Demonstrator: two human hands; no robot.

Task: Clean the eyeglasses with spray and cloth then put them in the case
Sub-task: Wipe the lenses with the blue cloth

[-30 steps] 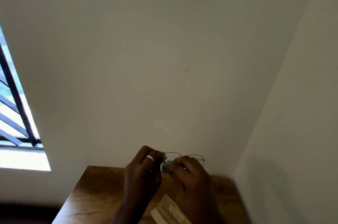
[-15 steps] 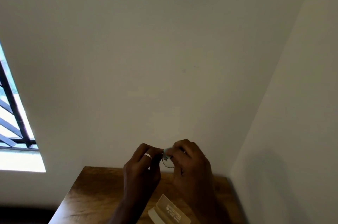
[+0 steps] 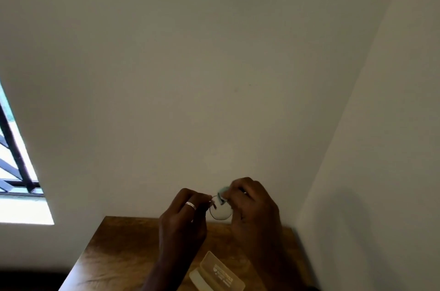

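Note:
Thin wire-rimmed eyeglasses (image 3: 220,211) are held up in front of the wall, above the wooden table (image 3: 119,248). My left hand (image 3: 183,217), with a ring on one finger, pinches the frame at its left side. My right hand (image 3: 253,207) pinches a small pale green cloth (image 3: 222,192) against the top of the visible lens. The other lens is hidden behind my right hand. An open, pale translucent glasses case (image 3: 217,273) lies on the table below my hands. No spray bottle is in view.
The table stands in a corner, with a plain wall behind it and another wall (image 3: 381,171) close on the right. A barred window (image 3: 16,171) is at the left. The table's front is cut off by the frame's lower edge.
Both hands have lifted slightly with the glasses. The right hand moved the cloth from the middle of the frame up onto the top of the lens, and now covers the other lens.

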